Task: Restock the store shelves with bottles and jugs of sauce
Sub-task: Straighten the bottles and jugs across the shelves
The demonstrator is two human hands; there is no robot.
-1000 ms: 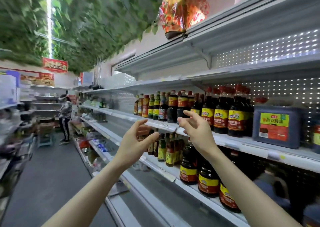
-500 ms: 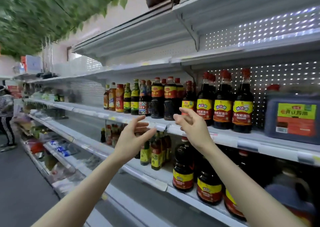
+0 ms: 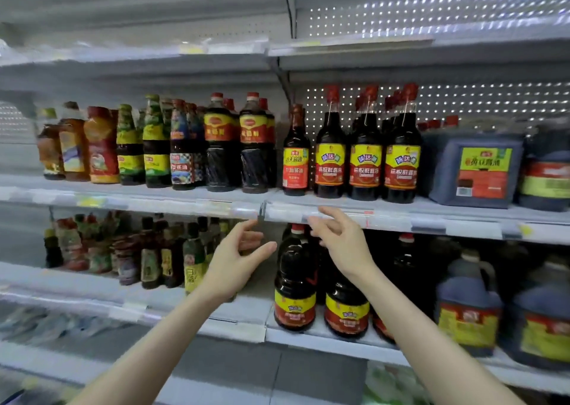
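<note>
Both were released and empty, the left grip [image 3: 237, 256] and right grip [image 3: 342, 241] hovering just below the middle shelf [image 3: 431, 222], whose upright sauce bottles [image 3: 330, 157] stood above and beyond them (the right grip, I judged, nearer).

A single wide-angle camera, worn on the person's head, looks from the aisle almost square onto the shelving and stands close to it. Its eye sits about level with the middle shelf [image 3: 154, 201], so the upper shelf [image 3: 339, 49] shows its underside and the lower shelf [image 3: 234, 327] its top. Both forearms enter from the bottom edge, with the left hand [image 3: 237, 259] and right hand [image 3: 342, 244] near centre. The shelf lines bow and blur toward the sides
</note>
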